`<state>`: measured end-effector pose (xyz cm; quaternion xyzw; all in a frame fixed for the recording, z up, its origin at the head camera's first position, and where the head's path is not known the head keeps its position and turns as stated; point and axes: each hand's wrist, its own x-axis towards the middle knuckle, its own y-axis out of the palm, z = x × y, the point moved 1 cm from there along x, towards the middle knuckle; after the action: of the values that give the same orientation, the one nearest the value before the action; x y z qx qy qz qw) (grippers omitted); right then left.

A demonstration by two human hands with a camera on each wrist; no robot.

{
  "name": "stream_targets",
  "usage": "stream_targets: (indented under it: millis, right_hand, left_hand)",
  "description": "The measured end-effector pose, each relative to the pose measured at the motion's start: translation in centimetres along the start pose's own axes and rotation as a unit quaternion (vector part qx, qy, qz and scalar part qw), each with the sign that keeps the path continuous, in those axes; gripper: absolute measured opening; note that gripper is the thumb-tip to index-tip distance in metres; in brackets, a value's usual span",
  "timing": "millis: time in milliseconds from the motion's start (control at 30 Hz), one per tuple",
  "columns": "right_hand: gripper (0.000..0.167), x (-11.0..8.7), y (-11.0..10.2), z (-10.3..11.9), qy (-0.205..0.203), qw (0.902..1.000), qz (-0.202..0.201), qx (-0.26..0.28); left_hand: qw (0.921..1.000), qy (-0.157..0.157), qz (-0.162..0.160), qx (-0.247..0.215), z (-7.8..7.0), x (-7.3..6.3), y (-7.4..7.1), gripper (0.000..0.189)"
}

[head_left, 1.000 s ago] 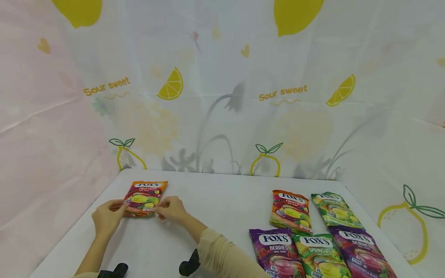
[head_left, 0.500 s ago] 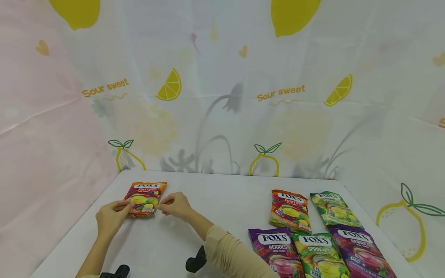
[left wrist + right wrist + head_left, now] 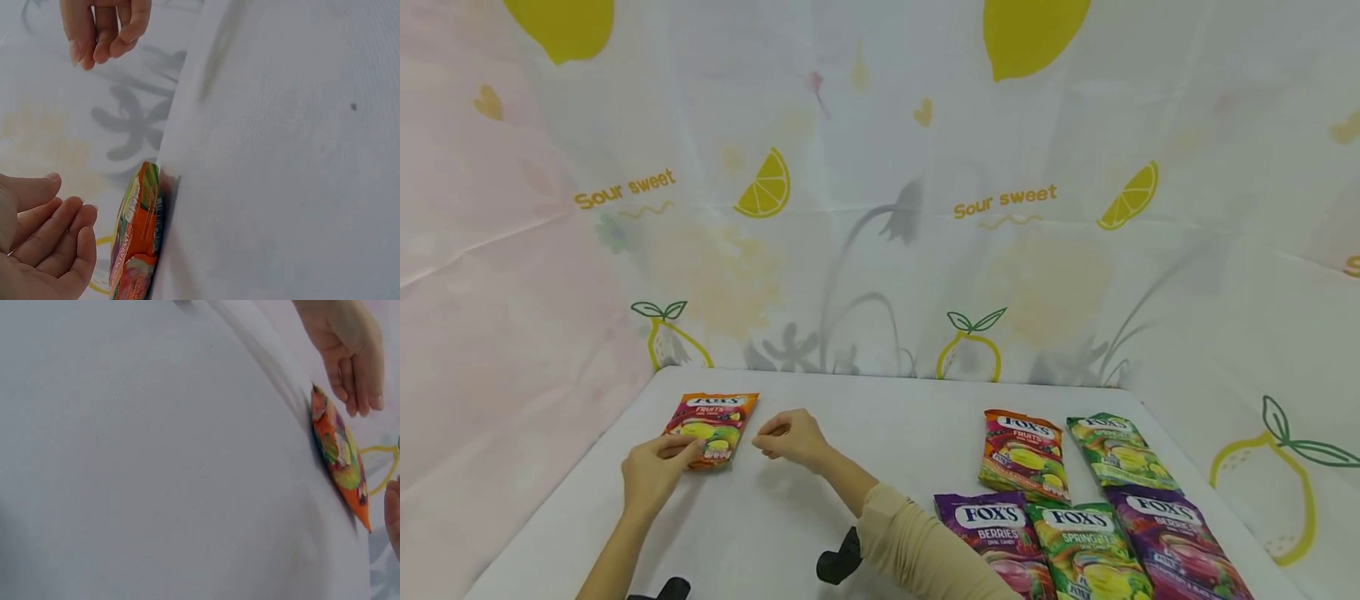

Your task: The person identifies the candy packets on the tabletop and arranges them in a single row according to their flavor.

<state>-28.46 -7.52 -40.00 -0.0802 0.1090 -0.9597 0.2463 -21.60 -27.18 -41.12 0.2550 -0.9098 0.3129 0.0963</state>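
Note:
An orange-and-red bag of fruit candy (image 3: 721, 421) lies face up on the white table, toward its far left corner. My left hand (image 3: 655, 475) hovers in front of the bag's lower left part, its fingers loosely bent around nothing. In the left wrist view, a gap shows between this hand (image 3: 50, 244) and the candy bag (image 3: 134, 244). To the bag's right, my right hand (image 3: 796, 440) is held above the table with relaxed fingers and nothing in them. The right wrist view shows the bag (image 3: 340, 456) flat on the tabletop, apart from both hands.
Several more candy bags lie at the table's right: another orange fruit bag (image 3: 1026, 454), a green one (image 3: 1123, 452), a purple berries bag (image 3: 996, 537), a second green bag (image 3: 1090, 550) and a second purple one (image 3: 1180, 542). A lemon-print cloth (image 3: 865, 275) hangs behind.
My right hand has let go of the bag's right edge and moved right, away from it. My left hand has come off the left edge and shifted slightly right. The bag stays put.

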Motion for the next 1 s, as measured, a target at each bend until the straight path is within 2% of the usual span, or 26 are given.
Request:
stream_targets:
  millis: [300, 433, 600, 833, 1000]
  right_hand:
    - [0.015, -0.4, -1.2, -0.1, 0.002, 1.0000, -0.001, 0.007]
    - [0.015, -0.7, -1.6, -0.1, 0.009, 0.9998, -0.006, 0.020]
    - [0.015, -0.9, -2.2, -0.2, 0.011, 0.9993, -0.011, 0.035]
    - [0.016, -3.3, -3.4, 2.5, -0.003, 0.9991, -0.022, 0.037]
    - [0.017, -3.7, -4.3, 2.7, -0.002, 0.9991, -0.022, 0.037]
  left_hand:
    - [0.9999, 0.005, 0.010, 0.006, -0.9, -0.3, 0.9, 0.027]
    - [0.9997, 0.017, 0.012, 0.010, -1.0, -0.4, 1.4, 0.026]
    - [0.9996, 0.021, 0.015, -0.011, -1.1, -0.3, 1.9, 0.024]
    - [0.9988, 0.024, 0.028, -0.030, -1.3, -0.5, 2.3, 0.024]
    - [0.9981, 0.046, 0.024, -0.034, -1.4, -0.7, 2.5, 0.022]
